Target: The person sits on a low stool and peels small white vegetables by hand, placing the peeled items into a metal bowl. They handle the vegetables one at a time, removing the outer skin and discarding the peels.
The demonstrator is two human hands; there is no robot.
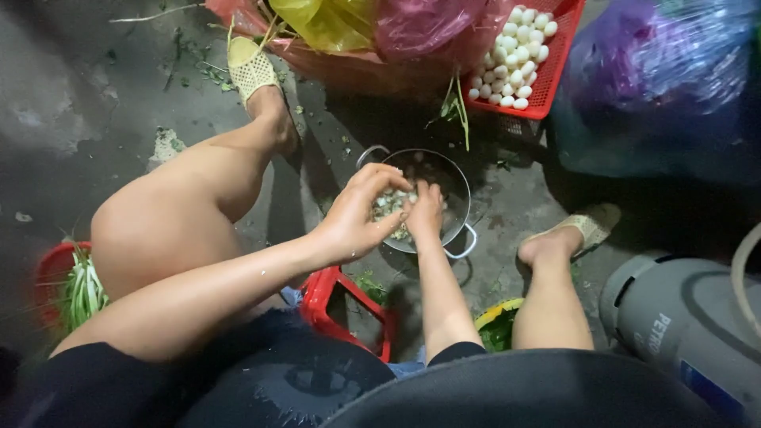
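Over the metal pot [456,186] on the ground between my feet, my two hands meet. The fingers of my left hand [357,214] curl together at the tips, pinching something small and pale that I take for an egg [396,208], though it is too small and too covered to be sure. My right hand [424,212] bunches close beside it, its fingers drawn in and touching the same spot; I cannot tell whether it grips the egg itself or only picks at it.

Below my hands the pot holds a heap of pale, broken bits, which look like shell. I judge the egg to be light, smooth and wet, so slippery, and soft enough to split under a hard squeeze. It is best held around its middle with fingertip pads, lightly, while the other hand works at its surface.

Beyond the pot, a red basket [555,75] holds many small white eggs. Coloured plastic bags [412,24] lie behind it and to its right. Nearer me sit a red stool [333,305], green stalks [83,289] in a red basket at my left knee, and a grey gas cylinder [682,325] at my right.
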